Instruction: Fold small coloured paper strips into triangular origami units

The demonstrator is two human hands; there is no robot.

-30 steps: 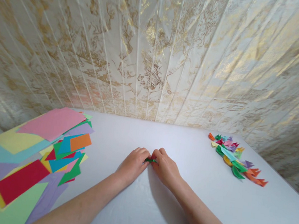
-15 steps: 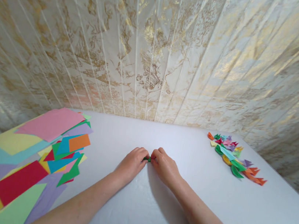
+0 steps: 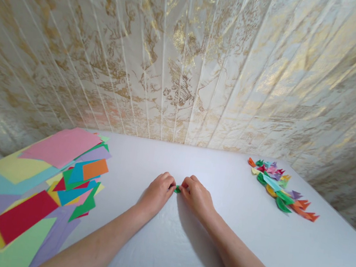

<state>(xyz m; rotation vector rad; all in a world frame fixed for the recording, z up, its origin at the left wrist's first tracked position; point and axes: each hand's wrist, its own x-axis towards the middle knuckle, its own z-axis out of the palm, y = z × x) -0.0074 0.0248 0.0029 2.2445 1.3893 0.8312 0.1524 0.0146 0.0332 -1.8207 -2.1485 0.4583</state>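
Observation:
A small piece of folded green paper (image 3: pixel 177 189) is pinched between my two hands, low over the middle of the white table (image 3: pixel 156 241). My left hand (image 3: pixel 158 191) grips its left end with thumb and fingers closed. On the other end, my right hand (image 3: pixel 196 194) holds it in a similar pinch. Only a short stretch of the green paper shows between the fingertips; its full shape is hidden.
Loose coloured sheets lie overlapping at the left, among them a pink sheet (image 3: pixel 63 146), a red sheet (image 3: pixel 25 217) and an orange piece (image 3: pixel 95 169). Several small folded paper shapes (image 3: pixel 283 201) rest at the right. A gold-patterned curtain (image 3: pixel 186 73) hangs behind the table.
Both hands have shifted up very slightly, and a little more of the green paper shows between them. Each hand keeps its pinch.

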